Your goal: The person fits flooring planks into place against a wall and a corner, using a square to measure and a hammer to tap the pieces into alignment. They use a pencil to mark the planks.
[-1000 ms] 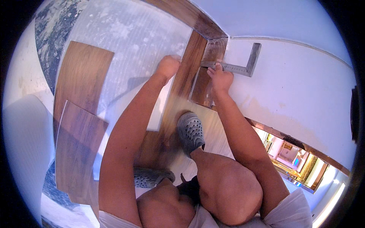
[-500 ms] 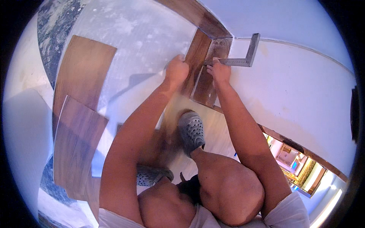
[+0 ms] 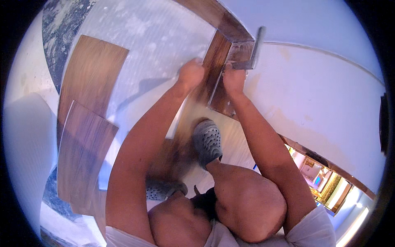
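My left hand [image 3: 191, 74] is closed at the left edge of a narrow dark wood-look plank [image 3: 212, 57] on the floor; what its curled fingers hold is hidden. My right hand [image 3: 234, 82] grips a metal square [image 3: 257, 47] by its horizontal blade, the other arm of it standing up at the right. The square lies over a stained board strip [image 3: 226, 99] at the foot of the white wall panel, just right of the plank. The square is slightly blurred.
Wood-look planks [image 3: 90, 70] lie at the left on a pale sheet [image 3: 135, 29]. A brown skirting [image 3: 218, 18] runs into the top corner. My grey perforated shoes [image 3: 207, 140] are below the hands. A white wall [image 3: 321, 99] with a bright opening bounds the right.
The square has moved up and left and turned, so it looks narrower. My right hand has turned with it and moved slightly up. My left hand has shifted up along the plank's edge.
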{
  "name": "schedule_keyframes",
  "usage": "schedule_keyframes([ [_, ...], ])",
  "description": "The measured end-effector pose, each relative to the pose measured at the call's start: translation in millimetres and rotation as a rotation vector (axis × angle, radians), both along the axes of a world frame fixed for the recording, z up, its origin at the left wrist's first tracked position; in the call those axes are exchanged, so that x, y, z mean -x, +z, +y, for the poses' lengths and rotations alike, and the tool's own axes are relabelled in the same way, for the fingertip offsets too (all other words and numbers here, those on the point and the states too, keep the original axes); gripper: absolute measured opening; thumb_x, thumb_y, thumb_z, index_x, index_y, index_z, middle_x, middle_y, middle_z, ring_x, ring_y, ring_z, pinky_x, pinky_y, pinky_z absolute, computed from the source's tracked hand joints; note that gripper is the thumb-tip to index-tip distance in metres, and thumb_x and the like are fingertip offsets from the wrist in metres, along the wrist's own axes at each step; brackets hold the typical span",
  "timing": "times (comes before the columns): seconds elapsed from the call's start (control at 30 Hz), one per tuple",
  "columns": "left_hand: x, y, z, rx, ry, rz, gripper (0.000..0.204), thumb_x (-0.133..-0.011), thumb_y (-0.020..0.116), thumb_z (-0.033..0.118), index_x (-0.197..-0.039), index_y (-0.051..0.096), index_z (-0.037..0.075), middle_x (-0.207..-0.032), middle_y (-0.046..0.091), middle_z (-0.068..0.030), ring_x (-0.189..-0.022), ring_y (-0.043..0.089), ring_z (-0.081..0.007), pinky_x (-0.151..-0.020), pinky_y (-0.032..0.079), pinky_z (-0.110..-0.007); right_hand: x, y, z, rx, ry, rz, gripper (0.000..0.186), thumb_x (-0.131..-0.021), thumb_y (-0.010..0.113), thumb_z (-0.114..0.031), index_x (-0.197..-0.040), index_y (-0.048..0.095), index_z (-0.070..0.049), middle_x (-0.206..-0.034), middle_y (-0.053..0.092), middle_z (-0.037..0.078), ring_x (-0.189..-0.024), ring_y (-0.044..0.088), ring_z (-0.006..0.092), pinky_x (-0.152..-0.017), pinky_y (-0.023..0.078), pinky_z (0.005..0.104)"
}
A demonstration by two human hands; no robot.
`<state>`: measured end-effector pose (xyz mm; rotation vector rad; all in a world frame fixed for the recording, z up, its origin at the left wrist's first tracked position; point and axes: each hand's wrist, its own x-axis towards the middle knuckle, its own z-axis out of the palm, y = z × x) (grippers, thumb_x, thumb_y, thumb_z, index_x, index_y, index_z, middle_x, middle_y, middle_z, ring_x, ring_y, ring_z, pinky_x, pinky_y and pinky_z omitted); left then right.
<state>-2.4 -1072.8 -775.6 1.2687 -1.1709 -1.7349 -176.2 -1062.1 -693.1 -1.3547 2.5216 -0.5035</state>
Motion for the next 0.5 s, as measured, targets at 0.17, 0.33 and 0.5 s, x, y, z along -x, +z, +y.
schedule_keyframes([
  [0.17, 0, -11, 1, 0.008, 0.043, 0.06, 0.042, -0.091, 0.06, 0.017, -0.125, 0.063, -0.006, -0.12, 0.071, -0.0202, -0.112, 0.068, -0.0285, -0.095, 0.05, -0.034, -8, -5, 0, 0.263, -0.101, -0.187, 0.034, -0.092, 0.065, -0.023, -0.09, 0.069, 0.011, -0.086, 0.069, 0.033, -0.09, 0.069, 0.0479, -0.079, 0.053, 0.0513],
  [0.33, -5, 4, 1, 0.06, -0.037, -0.035, 0.036, -0.093, 0.059, 0.015, -0.122, 0.064, -0.004, -0.117, 0.071, -0.0199, -0.108, 0.068, -0.0298, -0.094, 0.051, -0.036, -25, 23, -10, -0.091, 0.001, 0.045, 0.024, -0.089, 0.062, -0.016, -0.093, 0.068, 0.007, -0.092, 0.069, 0.032, -0.095, 0.067, 0.0491, -0.082, 0.053, 0.051],
  [0.5, 0, -16, 4, 0.0, 0.107, 0.122, 0.03, -0.094, 0.055, 0.013, -0.117, 0.067, -0.001, -0.11, 0.071, -0.0202, -0.103, 0.068, -0.033, -0.09, 0.051, -0.039, -79, 31, -23, -0.145, 0.238, 0.258, 0.026, -0.086, 0.063, -0.019, -0.088, 0.067, 0.006, -0.092, 0.069, 0.031, -0.095, 0.067, 0.0488, -0.085, 0.054, 0.0532],
])
